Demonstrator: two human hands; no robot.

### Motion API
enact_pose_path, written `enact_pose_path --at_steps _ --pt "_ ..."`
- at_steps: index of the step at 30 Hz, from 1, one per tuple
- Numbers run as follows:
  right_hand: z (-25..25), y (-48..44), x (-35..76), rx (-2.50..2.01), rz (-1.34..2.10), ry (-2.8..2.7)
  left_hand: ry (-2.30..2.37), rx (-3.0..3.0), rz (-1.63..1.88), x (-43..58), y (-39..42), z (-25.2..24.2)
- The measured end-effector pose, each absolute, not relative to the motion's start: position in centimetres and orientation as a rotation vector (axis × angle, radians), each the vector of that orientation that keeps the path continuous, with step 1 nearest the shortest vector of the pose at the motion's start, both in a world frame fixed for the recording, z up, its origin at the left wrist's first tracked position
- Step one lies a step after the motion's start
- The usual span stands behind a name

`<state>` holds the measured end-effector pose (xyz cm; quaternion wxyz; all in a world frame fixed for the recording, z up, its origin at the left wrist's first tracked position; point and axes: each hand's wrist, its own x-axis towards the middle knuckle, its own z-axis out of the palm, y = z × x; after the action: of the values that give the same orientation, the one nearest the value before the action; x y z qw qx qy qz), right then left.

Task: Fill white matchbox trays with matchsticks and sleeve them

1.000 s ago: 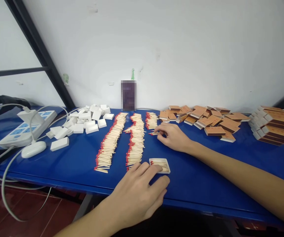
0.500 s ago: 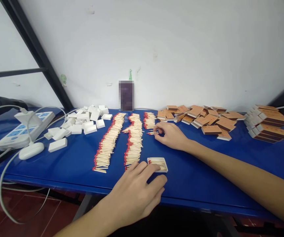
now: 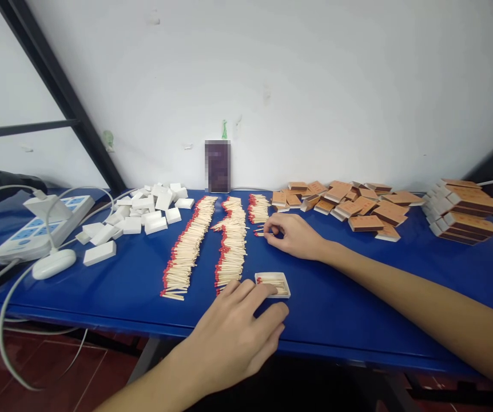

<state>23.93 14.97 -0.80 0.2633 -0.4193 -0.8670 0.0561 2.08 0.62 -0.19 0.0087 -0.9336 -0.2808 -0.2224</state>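
My right hand (image 3: 289, 233) is pinching a few matches (image 3: 259, 233) between thumb and fingertips, just over the blue table or touching it. Above it lies a short column of red-headed matches (image 3: 258, 208). My left hand (image 3: 242, 323) is palm down with its fingers apart, one fingertip at the matches inside a white matchbox tray (image 3: 288, 286). That fingertip hides part of the tray's contents. To the left run two long columns of matches, a middle column (image 3: 233, 246) and a left column (image 3: 189, 249), heads facing left.
White empty trays (image 3: 143, 202) are heaped at the back left, beside a power strip (image 3: 40, 226) with white cables. Orange matchbox sleeves (image 3: 362, 206) lie piled at the back right, left of a stack of matchboxes (image 3: 465, 212). A blurred dark rectangle (image 3: 218, 166) leans against the wall.
Little differs. My right hand has shifted slightly, and the matches in its pinch stick out less to the left. My left hand stays at the tray.
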Motion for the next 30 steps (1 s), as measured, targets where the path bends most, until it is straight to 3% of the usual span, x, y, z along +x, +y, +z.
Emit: enact_pose_path --at_steps 30 --pt "-0.55 14.59 23.80 -1.220 0.071 -2.354 -0.892 -2.934 -0.682 2.05 0.55 -0.07"
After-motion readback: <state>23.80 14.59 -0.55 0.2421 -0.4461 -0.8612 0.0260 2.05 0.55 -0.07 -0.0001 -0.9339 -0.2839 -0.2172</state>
